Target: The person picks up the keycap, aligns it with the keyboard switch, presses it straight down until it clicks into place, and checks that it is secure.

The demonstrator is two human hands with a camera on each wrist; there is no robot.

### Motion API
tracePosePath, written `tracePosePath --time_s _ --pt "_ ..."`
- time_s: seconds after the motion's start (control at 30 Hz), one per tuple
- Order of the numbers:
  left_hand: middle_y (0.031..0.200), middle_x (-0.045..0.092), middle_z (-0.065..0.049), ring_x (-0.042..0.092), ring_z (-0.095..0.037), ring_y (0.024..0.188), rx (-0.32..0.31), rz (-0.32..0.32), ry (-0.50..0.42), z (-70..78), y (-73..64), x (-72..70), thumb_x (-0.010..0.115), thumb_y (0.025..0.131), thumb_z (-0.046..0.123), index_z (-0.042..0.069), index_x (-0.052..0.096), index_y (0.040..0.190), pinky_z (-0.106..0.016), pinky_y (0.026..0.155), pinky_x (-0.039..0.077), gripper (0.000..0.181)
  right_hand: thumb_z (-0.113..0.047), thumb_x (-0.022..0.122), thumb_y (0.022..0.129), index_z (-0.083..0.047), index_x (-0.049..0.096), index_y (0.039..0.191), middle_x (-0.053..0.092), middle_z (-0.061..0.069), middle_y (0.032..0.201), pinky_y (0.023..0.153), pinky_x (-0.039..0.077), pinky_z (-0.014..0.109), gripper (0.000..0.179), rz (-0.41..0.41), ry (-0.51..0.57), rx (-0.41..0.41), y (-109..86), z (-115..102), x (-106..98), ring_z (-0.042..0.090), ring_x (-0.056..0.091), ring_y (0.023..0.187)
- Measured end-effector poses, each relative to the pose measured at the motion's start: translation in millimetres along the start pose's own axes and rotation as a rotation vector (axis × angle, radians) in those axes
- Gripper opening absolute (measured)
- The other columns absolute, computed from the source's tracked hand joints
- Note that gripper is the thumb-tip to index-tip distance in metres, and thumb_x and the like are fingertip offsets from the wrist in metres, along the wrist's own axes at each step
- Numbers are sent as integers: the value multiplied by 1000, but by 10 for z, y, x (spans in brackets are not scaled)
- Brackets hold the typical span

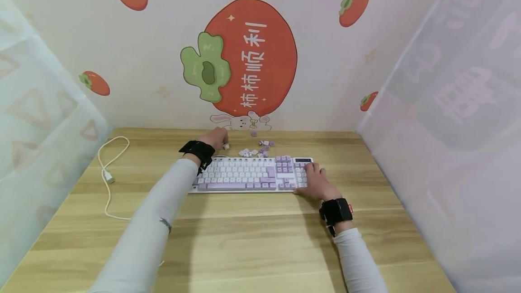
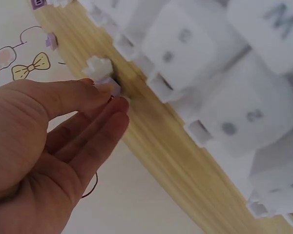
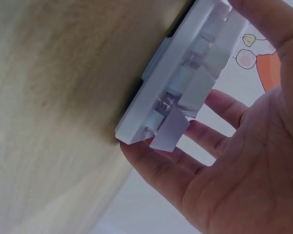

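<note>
A white and purple keyboard (image 1: pixel 236 186) lies on the wooden table. Just behind its far edge, my left hand (image 1: pixel 215 138) pinches a small pale purple keycap (image 2: pixel 110 87) between thumb and fingertips. Right beside that keycap, a white keycap (image 2: pixel 98 66) rests on the table. At the keyboard's right end, my right hand (image 1: pixel 317 183) grips the number pad side, with the thumb at the front edge and the fingers over the far part. The keyboard's side with raised keys (image 3: pixel 172 129) shows between thumb and fingers in the right wrist view. My left wrist hides the keyboard's far left corner.
Several loose white and purple keycaps (image 1: pixel 248 153) are scattered behind the keyboard. A white cable (image 1: pixel 102 162) with a USB plug (image 1: pixel 109 177) loops at the table's left. A patterned wall (image 1: pixel 325 80) stands along the back, and pale side panels (image 1: pixel 443 103) flank the table.
</note>
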State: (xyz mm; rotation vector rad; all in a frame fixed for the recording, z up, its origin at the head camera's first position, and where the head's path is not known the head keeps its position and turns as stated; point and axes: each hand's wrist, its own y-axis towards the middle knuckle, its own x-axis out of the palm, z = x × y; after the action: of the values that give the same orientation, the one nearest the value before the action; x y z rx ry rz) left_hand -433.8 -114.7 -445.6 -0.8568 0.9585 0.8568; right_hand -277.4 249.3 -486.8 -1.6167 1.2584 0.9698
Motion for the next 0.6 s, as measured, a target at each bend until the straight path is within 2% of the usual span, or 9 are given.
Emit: tracePosePath --time_s 0.1,0.17,0.23,0.3,0.33,0.4,0.5,0.6 --pt "117 67 -17 62 -30 108 7 18 11 -43 29 16 60 94 -9 -2 69 119 -46 97 52 28 -41 84 81 2 29 146 27 29 152 104 44 58 96 10 13 -18 21 8 -3 46 34 127" --pt "97 67 -12 60 -25 90 25 36 12 -86 37 46 61 91 -10 -2 72 105 -39 84 54 20 -41 85 81 1 30 145 27 29 151 104 44 58 95 13 18 -29 25 2 -2 46 34 126" --pt "73 53 -5 46 -20 68 53 48 -3 -120 53 66 61 87 -12 -1 69 82 -32 65 45 15 -40 85 81 1 30 145 27 29 150 104 44 58 94 13 24 -36 34 -4 -10 46 34 125" --pt "64 36 -2 30 -18 60 80 52 -21 -152 69 75 60 84 -13 2 59 65 -31 56 31 25 -40 84 82 1 29 145 27 29 151 104 44 58 93 13 27 -33 43 -10 -21 46 34 126" --pt "62 33 -1 27 -18 59 94 52 -38 -168 74 77 60 83 -14 3 57 62 -31 55 28 27 -40 84 82 1 29 145 26 29 151 104 44 58 93 13 26 -31 44 -11 -27 46 34 126" --pt "61 36 -1 30 -18 58 104 58 -79 -191 64 76 63 82 -11 2 60 62 -30 54 29 24 -40 84 83 1 29 146 25 29 152 105 44 58 93 6 28 -19 46 -13 -26 46 33 127" --pt "73 57 -5 49 -22 68 111 95 -163 -251 33 92 70 81 -7 0 71 79 -31 60 43 7 -41 83 83 2 29 146 25 29 152 105 44 58 94 0 24 -12 39 -7 -1 46 34 127" --pt "86 66 -14 60 -28 80 179 185 -285 -279 -25 52 73 78 -5 -3 72 91 -36 71 52 12 -42 83 83 2 29 147 24 29 153 105 44 57 95 -3 22 -8 34 -9 -22 46 33 127"
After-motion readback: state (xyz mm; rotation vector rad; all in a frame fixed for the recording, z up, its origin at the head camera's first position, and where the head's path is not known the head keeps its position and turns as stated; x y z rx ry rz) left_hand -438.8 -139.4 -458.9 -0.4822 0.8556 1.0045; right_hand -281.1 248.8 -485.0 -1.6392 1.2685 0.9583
